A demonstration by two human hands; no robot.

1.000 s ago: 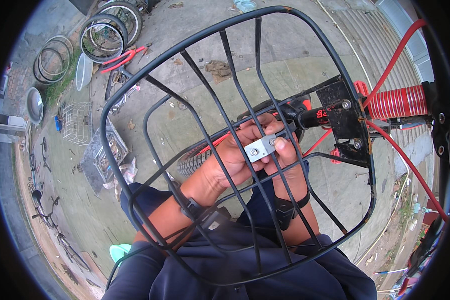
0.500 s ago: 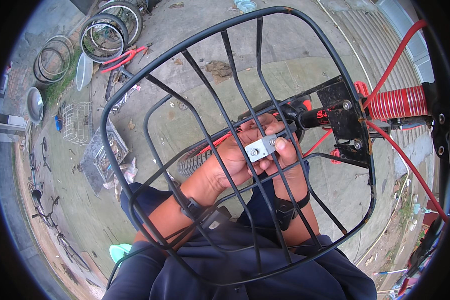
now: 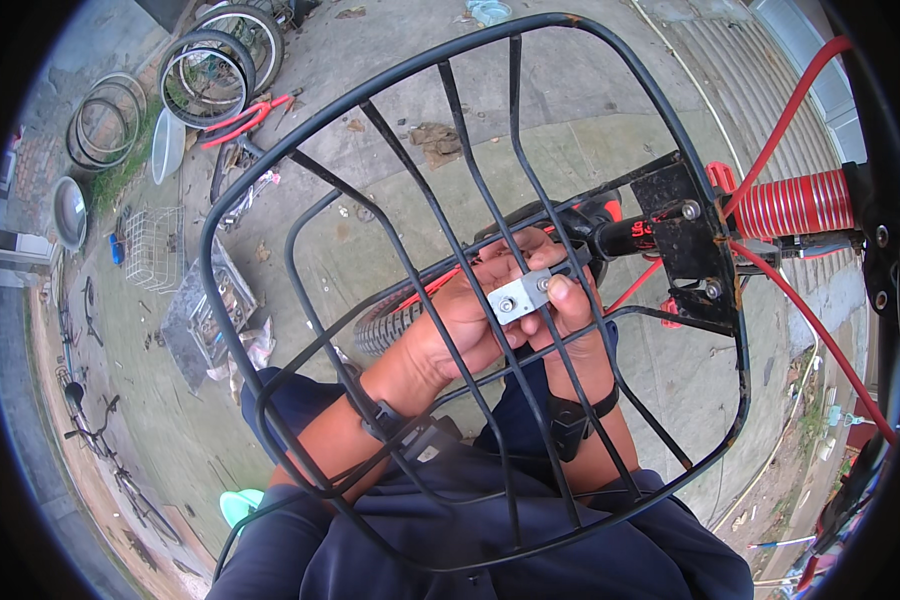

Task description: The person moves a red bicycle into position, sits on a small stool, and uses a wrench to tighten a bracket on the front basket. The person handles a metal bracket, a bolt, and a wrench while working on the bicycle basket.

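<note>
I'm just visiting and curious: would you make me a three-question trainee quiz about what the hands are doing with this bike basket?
1. True or false: both hands hold the small metal bracket against the bars of the black wire basket.
2. The left hand and the right hand are: A) above the basket, B) behind its bars as seen by the camera, C) on the red spring.
3. Fill in: on the ground at upper left lie several bicycle ____.

Key
1. True.
2. B.
3. Tyres, beside red-handled cutters.
</note>
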